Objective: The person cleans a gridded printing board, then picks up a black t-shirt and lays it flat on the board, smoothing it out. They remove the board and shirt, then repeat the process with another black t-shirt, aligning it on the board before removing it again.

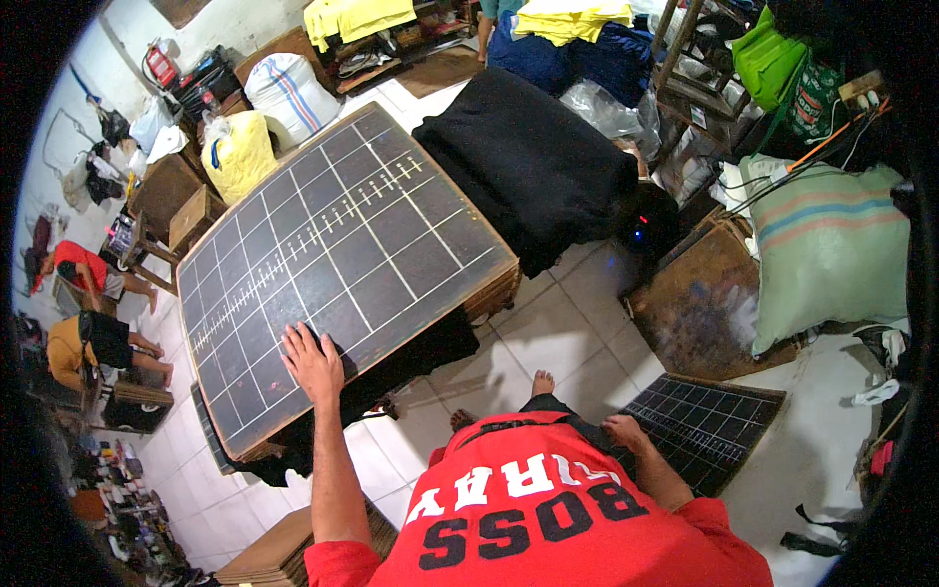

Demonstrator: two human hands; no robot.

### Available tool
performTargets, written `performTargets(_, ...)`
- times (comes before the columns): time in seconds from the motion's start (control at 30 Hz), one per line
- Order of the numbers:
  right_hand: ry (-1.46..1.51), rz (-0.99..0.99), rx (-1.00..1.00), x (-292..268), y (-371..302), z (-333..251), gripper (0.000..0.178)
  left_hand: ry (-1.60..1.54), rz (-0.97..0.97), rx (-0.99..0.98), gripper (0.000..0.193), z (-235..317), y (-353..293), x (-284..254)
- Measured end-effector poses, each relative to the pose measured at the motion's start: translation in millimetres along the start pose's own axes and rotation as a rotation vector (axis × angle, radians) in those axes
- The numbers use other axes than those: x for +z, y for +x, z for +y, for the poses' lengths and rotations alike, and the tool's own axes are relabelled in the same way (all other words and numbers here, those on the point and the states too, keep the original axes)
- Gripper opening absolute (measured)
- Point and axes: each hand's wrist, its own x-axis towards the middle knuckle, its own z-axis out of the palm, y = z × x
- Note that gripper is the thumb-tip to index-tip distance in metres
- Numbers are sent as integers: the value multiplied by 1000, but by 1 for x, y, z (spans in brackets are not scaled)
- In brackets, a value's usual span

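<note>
A dark board (333,245) ruled with a pale grid lies on top of a thick stack in front of me. My left hand (313,364) rests flat on its near edge, fingers spread. Low at my right side, beside my thigh, my right hand (626,431) has its fingers curled; what they hold, if anything, is hidden. Another dark gridded board (699,427) is right beside that hand, low near the floor. Whether my fingers touch it I cannot tell.
Black cloth (533,161) covers a pile beyond the stack. A pale green sack (831,249) stands at right, near hanging cables. White (291,100) and yellow sacks (240,157) stand behind the stack. Brown boards (269,553) lie at lower left. Two people (88,342) sit far left.
</note>
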Motion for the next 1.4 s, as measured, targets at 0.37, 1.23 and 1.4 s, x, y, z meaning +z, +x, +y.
performTargets(0.37,313,117,-54,-139,42,-126,57,-99,-81,389,83,236,-17,17)
performTargets(1.23,-359,503,-955,-216,121,-432,40,-188,-123,405,87,308,-2,3)
performTargets(1.4,-585,403,-1194,-210,142,-512,40,-361,-23,265,65,292,31,-2)
